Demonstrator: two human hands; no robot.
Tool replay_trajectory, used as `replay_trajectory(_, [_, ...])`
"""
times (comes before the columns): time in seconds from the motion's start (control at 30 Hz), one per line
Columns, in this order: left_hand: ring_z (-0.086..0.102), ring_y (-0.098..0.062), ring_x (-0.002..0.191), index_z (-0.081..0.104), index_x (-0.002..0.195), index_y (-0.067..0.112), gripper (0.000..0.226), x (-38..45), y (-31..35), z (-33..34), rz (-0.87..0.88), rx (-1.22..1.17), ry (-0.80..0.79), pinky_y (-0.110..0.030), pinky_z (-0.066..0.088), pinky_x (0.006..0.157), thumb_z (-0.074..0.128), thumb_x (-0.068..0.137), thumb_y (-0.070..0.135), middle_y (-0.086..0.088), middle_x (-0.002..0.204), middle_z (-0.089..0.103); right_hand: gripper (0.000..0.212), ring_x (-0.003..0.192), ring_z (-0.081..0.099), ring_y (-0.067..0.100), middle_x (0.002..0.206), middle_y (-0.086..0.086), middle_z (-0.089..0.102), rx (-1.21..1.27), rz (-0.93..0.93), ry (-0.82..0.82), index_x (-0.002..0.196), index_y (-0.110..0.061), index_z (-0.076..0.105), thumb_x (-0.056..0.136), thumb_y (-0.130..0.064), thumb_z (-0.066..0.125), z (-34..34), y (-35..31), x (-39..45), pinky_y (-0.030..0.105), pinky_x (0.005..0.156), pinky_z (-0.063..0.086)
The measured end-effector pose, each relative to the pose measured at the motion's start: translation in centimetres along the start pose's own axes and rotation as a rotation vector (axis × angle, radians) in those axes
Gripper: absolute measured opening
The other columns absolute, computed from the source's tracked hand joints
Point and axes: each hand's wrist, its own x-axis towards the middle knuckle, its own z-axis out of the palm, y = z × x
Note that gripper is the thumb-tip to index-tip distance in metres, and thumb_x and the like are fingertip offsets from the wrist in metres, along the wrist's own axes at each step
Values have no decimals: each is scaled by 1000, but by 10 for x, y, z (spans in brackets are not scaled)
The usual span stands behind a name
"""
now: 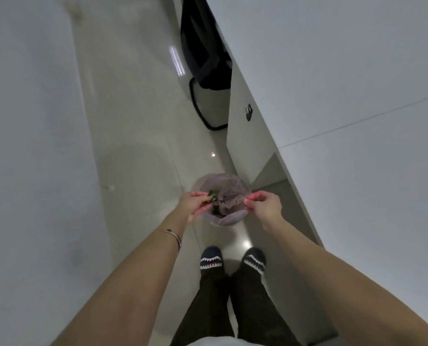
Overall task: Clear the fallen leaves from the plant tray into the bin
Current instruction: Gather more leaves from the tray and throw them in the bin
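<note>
A small round bin lined with a thin purplish bag stands on the floor in front of my feet. My left hand hovers over its left rim with green leaves pinched in the fingertips. More green leaves lie inside the bin. My right hand sits at the right rim, its fingertips pinched together at the bag's edge; whether it grips the bag or a small scrap is unclear. The plant tray is out of view.
A white desk runs along the right, with a white cabinet side below it. A black chair stands farther back. A white surface fills the left. Glossy tiled floor lies between. My slippers stand just behind the bin.
</note>
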Motion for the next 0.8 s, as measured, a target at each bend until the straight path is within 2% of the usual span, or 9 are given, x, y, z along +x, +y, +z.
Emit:
replay_trajectory(0.03, [61, -20, 77, 53, 74, 4, 20, 4, -4, -4, -21, -15, 43, -23, 59, 56, 56, 84, -13, -13, 84, 59, 26, 67, 65, 25, 69, 11, 67, 9, 40, 4, 59, -11, 62, 73, 9, 72, 7, 2, 5, 38, 73, 58])
replay_trajectory(0.1, [61, -23, 81, 52, 73, 5, 22, 29, -20, -7, -59, -50, 124, -26, 60, 62, 57, 84, -13, -12, 84, 58, 27, 73, 66, 28, 76, 15, 67, -2, 123, 0, 59, -10, 61, 73, 11, 71, 28, 17, 41, 36, 70, 59])
replay_trajectory(0.17, [62, -24, 84, 51, 73, 5, 21, 29, -35, 2, -101, -33, 154, -28, 60, 65, 60, 83, -11, -12, 84, 58, 29, 68, 64, 27, 74, 15, 64, 10, 178, 59, 58, -9, 59, 73, 13, 70, 27, 22, 46, 26, 55, 59])
replay_trajectory(0.23, [62, -22, 77, 51, 74, 5, 20, 71, -56, -6, -151, -89, 238, -23, 59, 56, 61, 82, -10, -15, 86, 59, 32, 60, 59, 21, 66, 11, 59, -41, 239, 19, 58, -9, 55, 75, 15, 66, 56, 46, 92, 18, 44, 55])
replay_trajectory(0.4, [64, -23, 81, 62, 92, -1, 9, 152, -81, -6, -187, -136, 343, -25, 59, 69, 62, 84, -5, -22, 108, 63, 28, 70, 64, 24, 73, 8, 63, -58, 365, 8, 61, -14, 58, 79, 6, 66, 93, 99, 171, 34, 74, 57])
replay_trajectory(0.47, [61, -22, 76, 59, 104, -1, 18, 161, -79, -5, -183, -191, 340, -29, 54, 74, 54, 88, -7, -17, 98, 60, 20, 76, 65, 24, 75, 4, 63, -75, 361, -4, 71, -16, 64, 85, -2, 62, 98, 106, 181, 35, 79, 57])
replay_trajectory(0.57, [58, -14, 58, 52, 112, 1, 23, 187, -88, 9, -238, -250, 299, -27, 46, 64, 44, 93, -8, -8, 79, 48, 21, 85, 65, 29, 91, 9, 68, -125, 362, 15, 81, -22, 69, 87, -7, 55, 94, 136, 214, 47, 87, 57])
replay_trajectory(0.7, [56, -16, 76, 47, 130, 4, 36, 190, -99, 10, -262, -214, 300, -26, 50, 68, 43, 94, -2, -6, 86, 54, 32, 87, 64, 30, 103, 15, 70, -190, 368, 31, 65, -28, 66, 83, -6, 52, 90, 157, 223, 49, 88, 56])
replay_trajectory(0.8, [54, -15, 73, 53, 116, 7, 26, 174, -92, 7, -245, -203, 311, -25, 49, 68, 43, 94, -2, -6, 82, 56, 24, 81, 62, 26, 93, 11, 66, -186, 325, -41, 83, -18, 73, 82, -5, 52, 87, 138, 201, 41, 80, 56])
